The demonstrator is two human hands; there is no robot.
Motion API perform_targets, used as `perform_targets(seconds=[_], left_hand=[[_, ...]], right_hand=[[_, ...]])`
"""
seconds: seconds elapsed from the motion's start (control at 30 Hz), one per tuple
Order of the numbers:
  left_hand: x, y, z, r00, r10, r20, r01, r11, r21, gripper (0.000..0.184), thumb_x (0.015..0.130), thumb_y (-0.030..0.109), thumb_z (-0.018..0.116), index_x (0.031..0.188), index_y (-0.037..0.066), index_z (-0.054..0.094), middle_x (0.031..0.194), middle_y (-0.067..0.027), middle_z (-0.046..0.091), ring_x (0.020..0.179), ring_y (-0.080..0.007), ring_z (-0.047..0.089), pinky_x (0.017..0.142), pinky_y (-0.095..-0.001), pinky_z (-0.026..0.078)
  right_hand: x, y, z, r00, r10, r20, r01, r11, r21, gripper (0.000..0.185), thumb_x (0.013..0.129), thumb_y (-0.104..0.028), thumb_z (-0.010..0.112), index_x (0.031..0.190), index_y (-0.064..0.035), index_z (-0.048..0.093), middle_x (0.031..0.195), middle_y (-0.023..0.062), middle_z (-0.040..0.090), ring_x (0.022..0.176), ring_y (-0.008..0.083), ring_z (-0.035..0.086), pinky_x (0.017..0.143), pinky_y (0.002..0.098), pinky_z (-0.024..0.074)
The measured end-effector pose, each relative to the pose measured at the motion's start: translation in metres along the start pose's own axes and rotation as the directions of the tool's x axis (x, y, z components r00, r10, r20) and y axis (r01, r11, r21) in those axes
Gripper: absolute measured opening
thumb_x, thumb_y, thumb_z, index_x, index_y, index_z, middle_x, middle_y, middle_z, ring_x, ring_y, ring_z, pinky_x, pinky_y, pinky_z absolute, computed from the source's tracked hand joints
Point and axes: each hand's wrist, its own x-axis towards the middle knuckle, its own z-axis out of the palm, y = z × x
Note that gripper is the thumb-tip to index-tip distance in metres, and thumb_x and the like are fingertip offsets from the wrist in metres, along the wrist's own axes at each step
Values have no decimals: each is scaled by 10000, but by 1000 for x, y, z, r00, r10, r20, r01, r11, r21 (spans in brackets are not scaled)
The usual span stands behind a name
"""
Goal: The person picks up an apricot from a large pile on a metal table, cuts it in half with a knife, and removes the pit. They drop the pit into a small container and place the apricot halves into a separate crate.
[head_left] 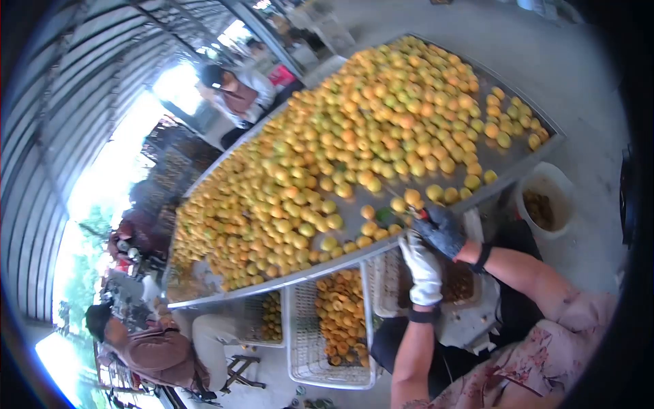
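My right hand (439, 232), in a dark grey glove, is closed around a small tool with a red-orange handle (420, 214) at the metal table's near edge. The tool's working end is hard to make out among the yellow-orange apricots (413, 198) just beyond it. Close below it, my left hand (424, 273) in a white glove has its fingers bent at the table rim; whatever lies in them is hidden. A broad pile of apricots (327, 146) covers much of the metal table (344, 217).
Under the rim stands a white crate (294, 341) of halved apricots (340, 313), with another crate (379, 293) below my hands. A white bucket (562, 187) with brown contents is at right. One co-worker (160, 351) sits at left, another person (238, 95) across the table.
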Motion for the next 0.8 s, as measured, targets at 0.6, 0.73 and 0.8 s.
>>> perform_targets(seconds=[0.6,0.73,0.8], left_hand=[[-26,22,-33,977,107,182,-207,664,718,518,1022,343,296,1337,-51,410,1325,-222,429,1230,-295,398,1061,-372,278],[-18,13,-26,933,295,205,-354,653,670,395,1020,293,339,1180,-31,497,1128,-172,557,1030,-278,533,935,-354,397],[-13,3,-19,991,129,-27,-111,924,366,404,1012,326,371,1193,-10,504,1142,-136,567,1013,-239,556,918,-340,427]], right_hand=[[-14,-19,-5,954,244,173,-267,956,121,260,844,-336,642,868,-78,616,713,124,626,670,318,618,593,405,453],[-16,-25,-3,979,164,119,-172,983,64,244,845,-295,633,840,-53,604,688,141,613,657,323,612,576,412,447],[-18,-15,7,986,123,115,-135,986,102,229,783,-256,699,845,-66,588,693,129,578,635,323,572,575,419,432]])
